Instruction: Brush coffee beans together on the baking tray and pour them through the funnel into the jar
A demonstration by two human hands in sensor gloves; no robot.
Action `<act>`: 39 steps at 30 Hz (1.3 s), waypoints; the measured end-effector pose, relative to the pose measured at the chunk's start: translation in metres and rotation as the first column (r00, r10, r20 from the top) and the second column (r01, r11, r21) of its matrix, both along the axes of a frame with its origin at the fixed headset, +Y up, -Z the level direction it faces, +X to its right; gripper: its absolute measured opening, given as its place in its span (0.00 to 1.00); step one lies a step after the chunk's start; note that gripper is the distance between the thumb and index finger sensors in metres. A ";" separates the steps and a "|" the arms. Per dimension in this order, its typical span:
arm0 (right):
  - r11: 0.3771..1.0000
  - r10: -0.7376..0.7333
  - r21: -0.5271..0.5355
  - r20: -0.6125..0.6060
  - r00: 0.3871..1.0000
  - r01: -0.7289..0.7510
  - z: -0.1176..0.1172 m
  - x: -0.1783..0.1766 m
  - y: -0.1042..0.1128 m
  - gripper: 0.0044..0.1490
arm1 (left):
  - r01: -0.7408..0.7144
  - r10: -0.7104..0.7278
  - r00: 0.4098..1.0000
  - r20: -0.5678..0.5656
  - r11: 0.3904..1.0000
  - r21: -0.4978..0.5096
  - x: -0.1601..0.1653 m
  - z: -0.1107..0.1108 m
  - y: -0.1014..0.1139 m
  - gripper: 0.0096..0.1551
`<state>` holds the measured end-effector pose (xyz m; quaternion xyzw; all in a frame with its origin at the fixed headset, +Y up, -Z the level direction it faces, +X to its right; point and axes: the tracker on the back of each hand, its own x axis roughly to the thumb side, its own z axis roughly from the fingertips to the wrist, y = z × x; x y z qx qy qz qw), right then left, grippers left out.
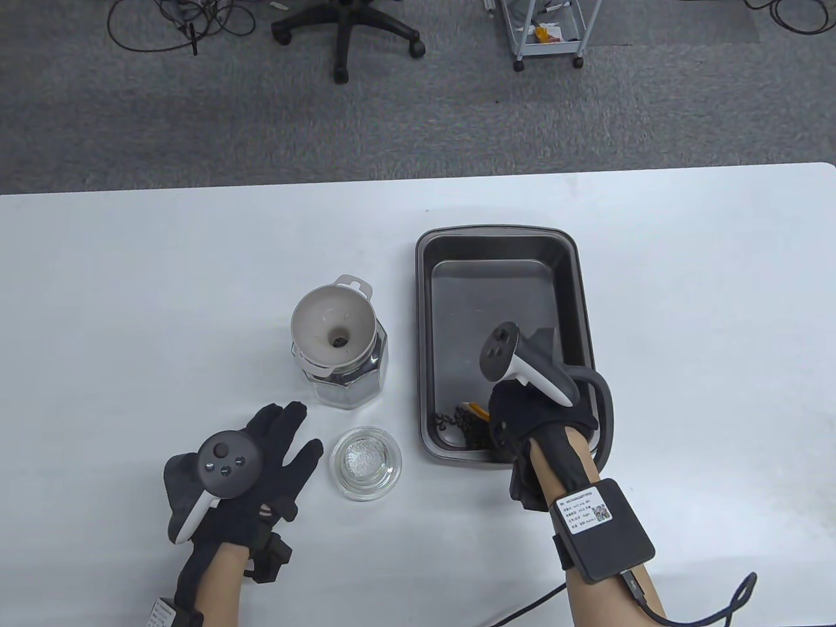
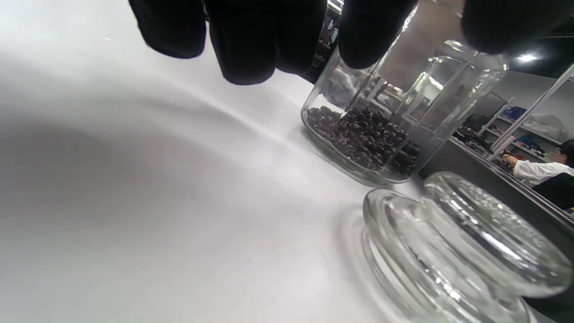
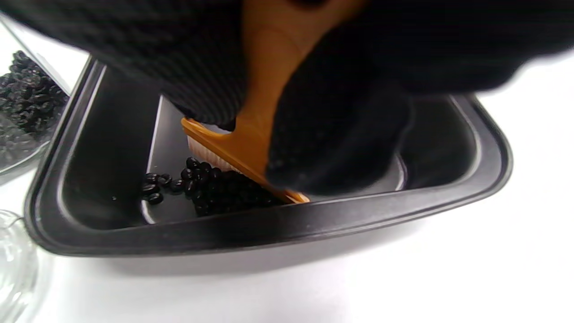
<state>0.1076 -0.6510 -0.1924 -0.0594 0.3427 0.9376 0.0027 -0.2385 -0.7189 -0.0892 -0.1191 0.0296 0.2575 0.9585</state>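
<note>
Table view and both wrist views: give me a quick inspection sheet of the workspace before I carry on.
Surface: white table, no spills seen.
Job's things: baking tray with coffee beans gathered at its near end; orange brush against the pile; funnel seated in the jar, which already holds beans.
Clutter: glass lid lying beside the jar.
Grippers: left hand rests flat on the table, holding nothing; right hand grips the brush inside the tray.
Cables: one runs from the right forearm unit; loose cables on the floor.
Surroundings: office chair base, wheeled cart, grey carpet.
</note>
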 end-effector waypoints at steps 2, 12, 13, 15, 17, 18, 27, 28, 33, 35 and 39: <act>1.000 -0.001 -0.005 -0.005 1.000 0.001 0.000 -0.004 0.000 0.23 | 0.002 -0.002 1.000 0.002 1.000 -0.003 0.000 0.000 0.000 0.42; 1.000 -0.003 -0.011 -0.028 1.000 0.003 -0.002 -0.019 0.001 0.23 | -0.005 0.005 1.000 -0.007 1.000 -0.003 -0.002 0.000 0.000 0.42; 1.000 -0.004 -0.011 -0.029 1.000 0.004 -0.002 -0.020 0.001 0.23 | -0.005 0.005 1.000 -0.005 1.000 -0.003 -0.002 0.000 0.000 0.42; 1.000 -0.004 -0.011 -0.029 1.000 0.003 -0.002 -0.021 0.001 0.23 | -0.005 0.005 1.000 -0.002 1.000 -0.003 -0.002 0.000 0.000 0.42; 1.000 -0.002 -0.012 -0.029 1.000 0.001 -0.002 -0.021 0.002 0.23 | -0.008 0.008 1.000 -0.001 1.000 -0.002 -0.001 0.000 0.000 0.42; 1.000 -0.001 -0.012 -0.028 1.000 0.001 -0.002 -0.021 0.002 0.23 | -0.010 0.010 1.000 -0.001 1.000 -0.002 -0.001 0.000 0.000 0.42; 1.000 0.016 0.016 -0.038 0.999 -0.015 0.000 -0.024 0.004 0.23 | -0.011 0.011 1.000 -0.001 1.000 0.002 -0.002 0.000 0.001 0.42; 1.000 0.013 0.023 -0.036 0.999 -0.012 0.000 -0.023 0.005 0.23 | -0.010 0.010 1.000 -0.001 1.000 0.001 -0.002 0.000 0.001 0.42; 0.998 -0.033 0.057 0.001 0.999 0.032 0.001 -0.008 0.013 0.24 | -0.008 0.008 1.000 0.001 1.000 -0.007 -0.001 0.000 0.000 0.42; 0.996 -0.049 0.072 0.016 0.999 0.048 0.001 0.000 0.016 0.25 | -0.008 0.008 1.000 0.002 1.000 -0.009 -0.001 0.001 0.000 0.42; 0.991 -0.066 0.116 0.033 0.997 0.061 0.002 0.014 0.021 0.25 | -0.002 0.002 1.000 0.003 1.000 -0.013 -0.001 0.001 0.000 0.42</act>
